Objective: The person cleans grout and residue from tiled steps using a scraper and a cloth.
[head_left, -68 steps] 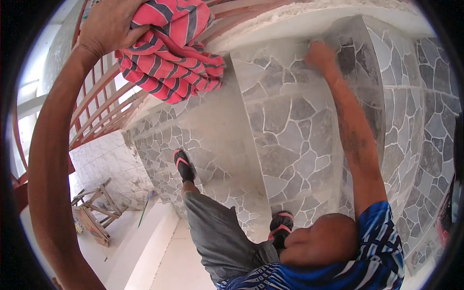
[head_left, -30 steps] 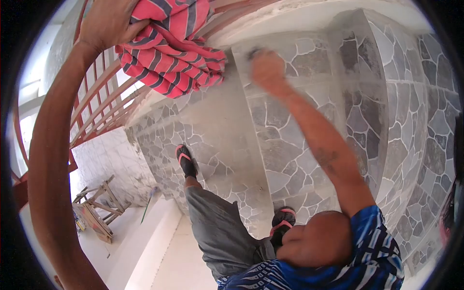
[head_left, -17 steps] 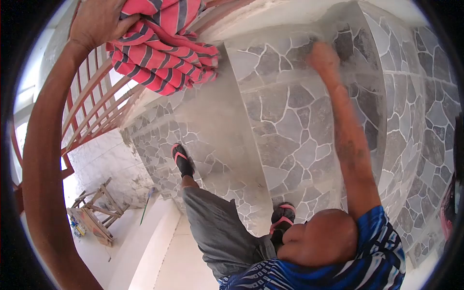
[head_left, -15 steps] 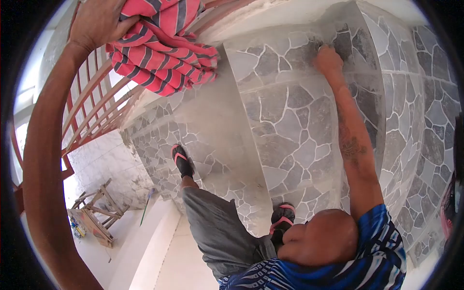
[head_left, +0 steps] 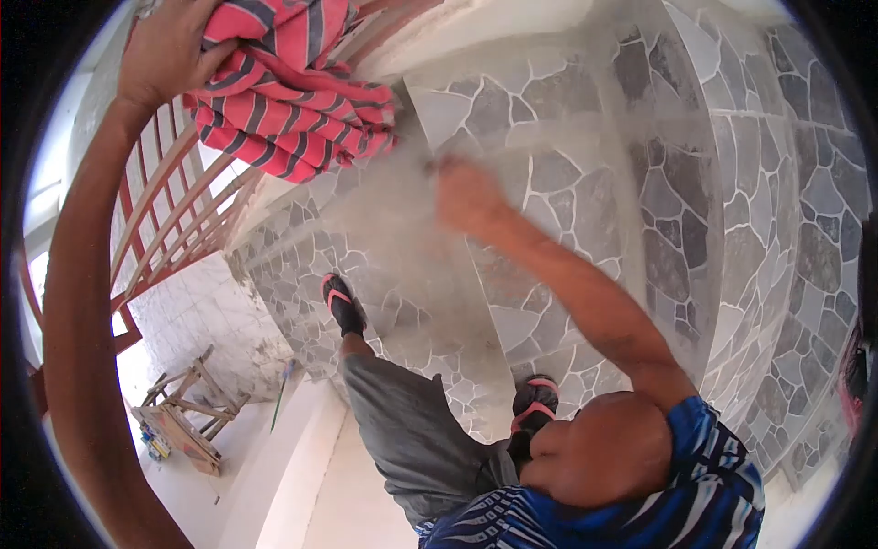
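Observation:
At the upper left, my left hand point(head_left: 169, 50) grips a bunched red cloth with dark stripes point(head_left: 293, 101), beside the railing. My right hand point(head_left: 468, 194) is blurred by motion over the stone-patterned steps point(head_left: 576, 197), near the cloth's right side. Its fingers are curled in, and a small dark thing seems to show at their tips, too smeared to make out. Dusty grey film covers parts of the steps point(head_left: 384, 206).
A red-brown metal railing point(head_left: 174, 220) runs along the left. Below it stand a wooden trestle point(head_left: 187, 412) and a green stick point(head_left: 280, 398). My sandalled feet point(head_left: 342, 302) are on the stone surface. Stone-patterned facing point(head_left: 759, 238) rises at the right.
My right hand has swept left and somewhat down across the steps, from the upper right to near the cloth. My left hand and the cloth have shifted slightly left in view.

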The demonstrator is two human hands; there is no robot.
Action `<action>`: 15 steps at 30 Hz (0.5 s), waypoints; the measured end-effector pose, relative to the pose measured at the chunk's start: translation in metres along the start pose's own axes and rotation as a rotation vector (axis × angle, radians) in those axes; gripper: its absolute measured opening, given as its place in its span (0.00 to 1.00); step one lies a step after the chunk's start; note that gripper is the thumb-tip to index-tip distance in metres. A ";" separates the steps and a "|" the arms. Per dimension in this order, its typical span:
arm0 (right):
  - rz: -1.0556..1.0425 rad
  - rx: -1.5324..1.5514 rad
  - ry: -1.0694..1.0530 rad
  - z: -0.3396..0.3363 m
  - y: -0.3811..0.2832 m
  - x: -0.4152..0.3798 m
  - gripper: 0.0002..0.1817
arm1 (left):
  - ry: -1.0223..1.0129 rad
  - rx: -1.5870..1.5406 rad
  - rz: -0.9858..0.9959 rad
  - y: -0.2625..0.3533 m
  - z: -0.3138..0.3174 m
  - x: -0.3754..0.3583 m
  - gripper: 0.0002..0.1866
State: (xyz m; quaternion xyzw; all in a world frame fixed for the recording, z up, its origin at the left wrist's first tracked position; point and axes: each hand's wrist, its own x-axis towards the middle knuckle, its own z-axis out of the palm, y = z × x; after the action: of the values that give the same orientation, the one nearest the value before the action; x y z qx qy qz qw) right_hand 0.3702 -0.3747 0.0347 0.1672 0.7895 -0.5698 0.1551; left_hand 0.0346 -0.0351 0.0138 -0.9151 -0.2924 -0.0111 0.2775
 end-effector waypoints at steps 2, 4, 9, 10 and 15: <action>0.016 0.003 0.041 -0.001 -0.004 0.002 0.08 | 0.001 -0.069 -0.006 -0.003 0.003 -0.002 0.26; 0.065 -0.024 0.116 0.000 -0.012 0.003 0.08 | 0.009 -0.108 -0.002 -0.005 0.005 -0.002 0.26; 0.182 -0.018 0.136 -0.001 -0.025 0.008 0.08 | 0.026 -0.048 -0.001 -0.002 0.005 -0.002 0.25; 0.177 -0.014 0.136 0.001 -0.025 0.008 0.08 | 0.050 -0.044 -0.001 0.003 0.004 -0.001 0.25; 0.182 -0.034 0.169 0.016 -0.031 0.020 0.11 | -0.049 -0.073 -0.051 0.003 -0.005 0.001 0.26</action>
State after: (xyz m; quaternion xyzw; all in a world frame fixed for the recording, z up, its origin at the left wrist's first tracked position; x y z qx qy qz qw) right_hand 0.3400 -0.3972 0.0474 0.2830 0.7908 -0.5239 0.1416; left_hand 0.0374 -0.0395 0.0167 -0.9169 -0.3217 -0.0065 0.2361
